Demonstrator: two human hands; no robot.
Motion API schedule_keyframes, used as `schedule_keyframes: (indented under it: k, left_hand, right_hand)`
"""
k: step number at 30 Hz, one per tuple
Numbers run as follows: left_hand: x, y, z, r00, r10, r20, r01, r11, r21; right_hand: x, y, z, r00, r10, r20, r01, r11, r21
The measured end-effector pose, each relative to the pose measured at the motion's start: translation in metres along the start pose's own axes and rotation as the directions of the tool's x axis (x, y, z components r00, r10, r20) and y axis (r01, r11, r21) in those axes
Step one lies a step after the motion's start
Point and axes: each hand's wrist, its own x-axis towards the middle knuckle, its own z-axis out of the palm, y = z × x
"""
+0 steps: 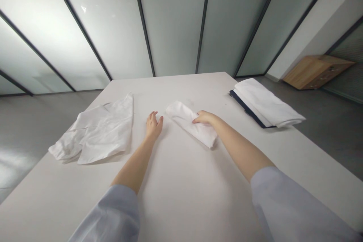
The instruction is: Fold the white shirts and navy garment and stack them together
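A folded white cloth (184,119), perhaps a garment, lies slantwise on the white table in front of me. My right hand (204,117) grips it near its right part, thumb on top and the other fingers partly hidden. To the left of the cloth, my left hand (153,124) is just above or on the table, fingers apart and nothing in it. A small gap separates the left hand from the cloth's left end. Farther left, a loosely spread white garment (106,130) lies rumpled, its lower left end bunched up.
On the table's right edge sits a stack of folded white cloth (265,102) above a dark navy folded piece (248,110). The white table (181,196) stretches away toward frosted glass panels (172,19). A wooden cabinet (309,70) stands on the floor at far right.
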Motion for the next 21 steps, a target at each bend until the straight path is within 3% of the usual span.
schedule_keyframes:
  k: [6, 10, 17, 21]
  left_hand:
    - [-0.001, 0.001, -0.002, 1.000, -0.012, 0.021, 0.012, 1.000, 0.005]
    - [-0.001, 0.003, -0.004, 0.999, -0.019, 0.027, 0.019, 1.000, 0.002]
    - [0.000, 0.004, -0.004, 0.999, -0.036, 0.022, 0.036, 0.999, 0.026]
    - [0.000, 0.004, -0.007, 0.999, -0.034, 0.034, 0.033, 0.999, 0.043]
  right_hand:
    - [-0.010, 0.013, -0.008, 0.990, -0.099, -0.096, 0.078, 0.977, -0.197]
    - [-0.024, 0.048, -0.023, 0.965, -0.050, -0.258, -0.029, 0.955, -0.296]
    - [-0.064, 0.121, -0.061, 0.867, 0.090, -0.490, -0.271, 0.910, -0.313]
    - [-0.081, 0.160, -0.101, 0.773, 0.138, -0.619, -0.356, 0.902, -0.243]
